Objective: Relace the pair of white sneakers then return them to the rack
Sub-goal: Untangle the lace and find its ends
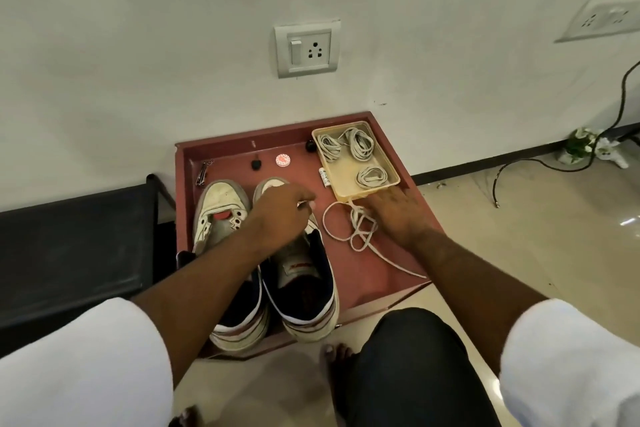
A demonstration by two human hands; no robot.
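L hand (pixel 282 208) pinches flat lace end; R hand (pixel 398 210) on tangled woven lace (pixel 360 229).

1. Left hand (pixel 280 208) reaching forward, back of the hand up, fingers curled downward with something white pinched at the fingertips.
2. Right hand (pixel 398 210) stretched forward, palm down, fingers fairly straight and spread.
3. Both forearms bare, white sleeves (pixel 86 364) pushed up near the elbows.
4. 1 knee bent at lower right, bare toes beside it.
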